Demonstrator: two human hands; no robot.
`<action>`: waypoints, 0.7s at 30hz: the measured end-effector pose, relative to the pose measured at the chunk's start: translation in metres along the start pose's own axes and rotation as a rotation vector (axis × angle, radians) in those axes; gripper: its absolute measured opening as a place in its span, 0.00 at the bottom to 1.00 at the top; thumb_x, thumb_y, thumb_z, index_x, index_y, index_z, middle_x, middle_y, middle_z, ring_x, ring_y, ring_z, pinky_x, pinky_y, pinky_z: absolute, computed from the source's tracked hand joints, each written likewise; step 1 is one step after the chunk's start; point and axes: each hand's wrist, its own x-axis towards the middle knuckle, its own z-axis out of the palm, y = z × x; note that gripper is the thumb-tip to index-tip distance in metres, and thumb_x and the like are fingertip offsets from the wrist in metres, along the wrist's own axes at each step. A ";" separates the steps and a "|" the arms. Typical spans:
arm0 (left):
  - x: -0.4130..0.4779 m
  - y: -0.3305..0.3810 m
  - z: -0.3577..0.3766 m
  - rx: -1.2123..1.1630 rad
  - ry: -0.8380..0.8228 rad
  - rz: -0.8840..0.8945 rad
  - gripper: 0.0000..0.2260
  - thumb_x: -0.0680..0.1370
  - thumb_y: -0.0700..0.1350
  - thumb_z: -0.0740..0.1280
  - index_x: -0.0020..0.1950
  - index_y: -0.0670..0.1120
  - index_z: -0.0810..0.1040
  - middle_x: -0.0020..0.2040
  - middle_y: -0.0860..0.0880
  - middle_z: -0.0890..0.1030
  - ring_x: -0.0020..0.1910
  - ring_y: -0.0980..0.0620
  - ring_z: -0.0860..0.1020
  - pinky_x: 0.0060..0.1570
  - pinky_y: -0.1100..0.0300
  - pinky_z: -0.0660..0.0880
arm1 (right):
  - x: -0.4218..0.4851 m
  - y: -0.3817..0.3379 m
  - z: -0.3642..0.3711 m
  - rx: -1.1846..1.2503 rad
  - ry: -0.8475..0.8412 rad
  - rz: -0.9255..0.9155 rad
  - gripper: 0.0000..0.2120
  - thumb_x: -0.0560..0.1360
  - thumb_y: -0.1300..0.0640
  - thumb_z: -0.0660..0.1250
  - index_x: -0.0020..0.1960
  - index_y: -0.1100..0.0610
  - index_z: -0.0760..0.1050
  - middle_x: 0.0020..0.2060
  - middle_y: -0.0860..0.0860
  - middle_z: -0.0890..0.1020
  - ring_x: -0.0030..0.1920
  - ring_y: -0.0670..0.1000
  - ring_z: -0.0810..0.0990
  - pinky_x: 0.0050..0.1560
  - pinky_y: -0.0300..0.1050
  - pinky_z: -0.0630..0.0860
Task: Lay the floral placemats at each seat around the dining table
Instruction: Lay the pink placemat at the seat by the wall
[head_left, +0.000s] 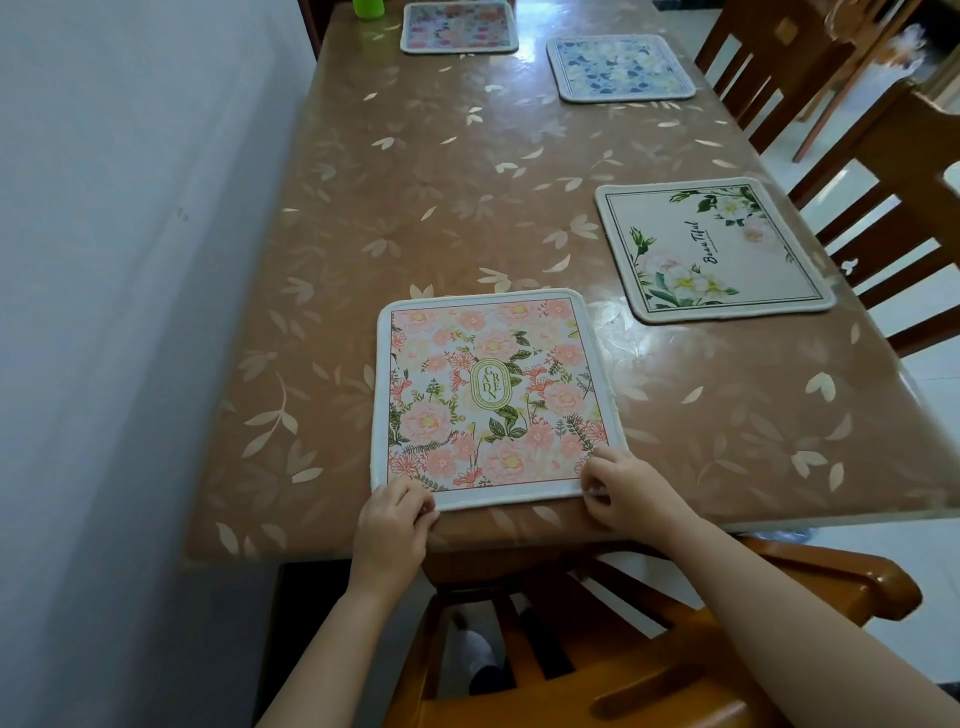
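A pale wall (104, 260) is seen along the whole left side, and the long brown counter (441, 208), covered with a glossy sheet printed with pale leaves, is set close beside it. Wooden slat-backed chairs are drawn up around the counter: the near chair (623, 649) is seen from above at the bottom edge, under the person's arms, and two side chairs (883, 208) are ranged along the right edge.

Four placemats are laid flat on the counter. The Garden placemat (493, 395), patterned with pink flowers and marked "GARDEN" in a green oval, is placed at the near end, just inside the edge and in front of the near chair. The cream placemat (714, 249), printed with white blooms and script lettering, is laid by the right edge before a side chair. The blue placemat (621, 67) is laid further along the same edge, and the far pink placemat (458, 27) is set at the far end.

The near left corner of the Garden placemat is gripped by the left hand (395, 519), its fingers curled over the border. The near right corner is pinched by the right hand (631, 493), between thumb and bent fingers.

A green cup (369, 8) is partly cut off at the top, left of the far pink placemat.
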 end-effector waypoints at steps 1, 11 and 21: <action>0.000 0.000 0.001 0.002 0.003 -0.006 0.08 0.67 0.33 0.73 0.37 0.42 0.75 0.37 0.48 0.76 0.37 0.48 0.73 0.37 0.55 0.72 | 0.000 0.000 0.001 -0.009 -0.003 -0.003 0.02 0.69 0.65 0.64 0.41 0.64 0.74 0.43 0.58 0.76 0.44 0.58 0.74 0.40 0.45 0.69; 0.005 0.003 0.001 0.056 0.019 -0.020 0.07 0.68 0.31 0.71 0.37 0.41 0.75 0.37 0.45 0.76 0.36 0.46 0.73 0.37 0.52 0.72 | 0.001 -0.004 0.006 -0.018 0.042 -0.013 0.01 0.69 0.66 0.65 0.40 0.64 0.74 0.42 0.59 0.76 0.43 0.59 0.74 0.40 0.48 0.71; 0.010 -0.002 -0.003 0.059 -0.011 -0.026 0.08 0.68 0.36 0.73 0.37 0.42 0.74 0.36 0.47 0.76 0.37 0.47 0.72 0.37 0.55 0.70 | 0.002 -0.007 0.008 -0.002 0.062 0.005 0.01 0.69 0.66 0.65 0.39 0.65 0.74 0.41 0.60 0.76 0.43 0.59 0.75 0.40 0.48 0.71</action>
